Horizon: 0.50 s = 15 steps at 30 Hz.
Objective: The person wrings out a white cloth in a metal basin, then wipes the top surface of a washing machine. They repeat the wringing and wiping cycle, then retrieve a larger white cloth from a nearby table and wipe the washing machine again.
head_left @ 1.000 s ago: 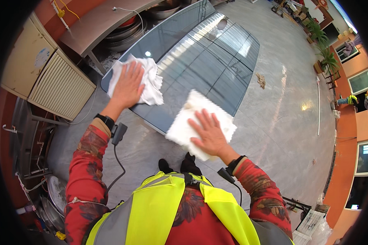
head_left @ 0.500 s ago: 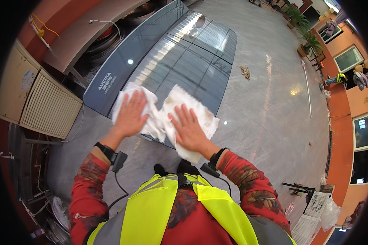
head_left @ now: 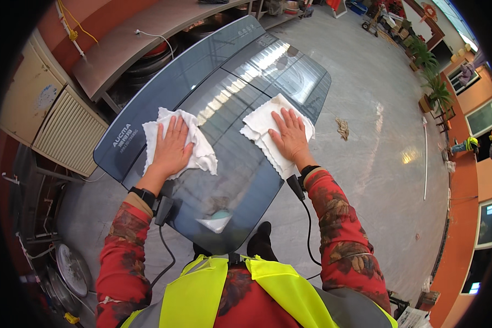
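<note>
Before me is a washing machine with a dark, glossy top [head_left: 224,158] and a raised blue-grey back panel [head_left: 183,82] along its left side. My left hand [head_left: 172,147] lies flat, fingers extended, on a white cloth [head_left: 202,158] beside that panel. On the right edge of the top, my right hand [head_left: 290,136] presses flat on a second white cloth [head_left: 257,121], its fingers stretched out. The two cloths are apart, with glossy surface between them. Both palms hide part of the cloth beneath. A black strap with a small device is on each wrist.
Behind the machine runs a long metal table [head_left: 126,52] with basins below it. A beige louvred cabinet [head_left: 65,123] stands at left. A crumpled brown rag [head_left: 342,129] lies on the grey floor [head_left: 361,191]. Potted plants [head_left: 434,90] line the far right wall.
My hands have moved apart with the cloths, which were side by side near the machine's front edge. The right cloth is now farther right. More of the top's near end shows.
</note>
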### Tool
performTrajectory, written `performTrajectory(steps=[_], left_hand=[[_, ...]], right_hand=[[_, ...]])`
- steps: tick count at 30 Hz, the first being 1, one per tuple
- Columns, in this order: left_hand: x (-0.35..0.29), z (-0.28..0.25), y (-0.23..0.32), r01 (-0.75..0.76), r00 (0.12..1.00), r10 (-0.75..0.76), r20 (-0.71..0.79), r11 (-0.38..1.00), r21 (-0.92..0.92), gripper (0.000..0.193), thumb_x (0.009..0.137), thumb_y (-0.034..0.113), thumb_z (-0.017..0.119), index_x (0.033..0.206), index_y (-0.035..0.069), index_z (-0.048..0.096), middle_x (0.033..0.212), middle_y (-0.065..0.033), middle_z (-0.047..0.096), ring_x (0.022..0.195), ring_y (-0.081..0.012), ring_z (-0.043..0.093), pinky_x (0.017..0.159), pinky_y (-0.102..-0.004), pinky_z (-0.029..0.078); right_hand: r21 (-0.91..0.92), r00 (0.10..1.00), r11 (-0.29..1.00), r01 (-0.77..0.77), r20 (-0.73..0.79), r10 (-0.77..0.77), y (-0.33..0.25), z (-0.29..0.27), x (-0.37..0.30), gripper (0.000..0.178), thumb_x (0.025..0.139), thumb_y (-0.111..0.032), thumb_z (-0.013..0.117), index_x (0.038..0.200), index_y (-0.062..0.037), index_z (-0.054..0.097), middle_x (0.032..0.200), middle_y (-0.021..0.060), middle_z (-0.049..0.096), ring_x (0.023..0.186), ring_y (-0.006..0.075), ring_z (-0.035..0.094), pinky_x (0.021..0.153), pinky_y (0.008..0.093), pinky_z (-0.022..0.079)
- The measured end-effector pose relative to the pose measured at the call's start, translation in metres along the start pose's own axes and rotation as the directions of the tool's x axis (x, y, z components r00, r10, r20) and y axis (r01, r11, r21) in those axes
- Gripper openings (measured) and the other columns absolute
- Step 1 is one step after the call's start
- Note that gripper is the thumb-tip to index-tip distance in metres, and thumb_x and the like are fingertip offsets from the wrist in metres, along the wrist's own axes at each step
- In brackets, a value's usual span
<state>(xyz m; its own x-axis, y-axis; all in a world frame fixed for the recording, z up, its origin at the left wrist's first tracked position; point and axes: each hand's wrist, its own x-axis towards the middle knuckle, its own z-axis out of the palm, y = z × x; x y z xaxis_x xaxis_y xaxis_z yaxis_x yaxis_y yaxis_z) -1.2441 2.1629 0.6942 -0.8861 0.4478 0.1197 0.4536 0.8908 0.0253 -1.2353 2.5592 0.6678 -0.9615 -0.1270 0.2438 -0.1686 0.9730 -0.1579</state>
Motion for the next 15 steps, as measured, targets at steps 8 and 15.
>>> performTrajectory(steps=[8, 15], left_hand=[[0.113, 0.027, 0.134, -0.040, 0.999, 0.040, -0.017, 0.999, -0.004, 0.065, 0.101, 0.042, 0.042, 0.154, 0.005, 0.037, 0.164, -0.0134, 0.028, 0.155, -0.0314, 0.017, 0.123, -0.0568, 0.007], [-0.028, -0.002, 0.109, 0.140, 0.989, -0.138, 0.048, 0.989, -0.046, 0.068, 0.097, 0.038, 0.053, 0.154, 0.005, 0.035, 0.165, -0.0137, 0.025, 0.155, -0.0296, 0.015, 0.125, -0.0513, 0.005]], right_hand=[[0.025, 0.993, 0.994, 0.108, -0.059, -0.107, 0.026, 0.009, 0.067, 0.061, 0.101, -0.046, 0.046, 0.155, -0.0174, 0.039, 0.161, 0.0185, 0.031, 0.152, 0.0397, 0.021, 0.122, 0.0541, 0.014], [0.270, 0.787, 0.754, 0.599, -0.021, -0.617, -0.036, -0.019, -0.026, 0.062, 0.097, -0.041, 0.053, 0.152, -0.0132, 0.043, 0.161, 0.0206, 0.029, 0.152, 0.0418, 0.018, 0.122, 0.0579, 0.013]])
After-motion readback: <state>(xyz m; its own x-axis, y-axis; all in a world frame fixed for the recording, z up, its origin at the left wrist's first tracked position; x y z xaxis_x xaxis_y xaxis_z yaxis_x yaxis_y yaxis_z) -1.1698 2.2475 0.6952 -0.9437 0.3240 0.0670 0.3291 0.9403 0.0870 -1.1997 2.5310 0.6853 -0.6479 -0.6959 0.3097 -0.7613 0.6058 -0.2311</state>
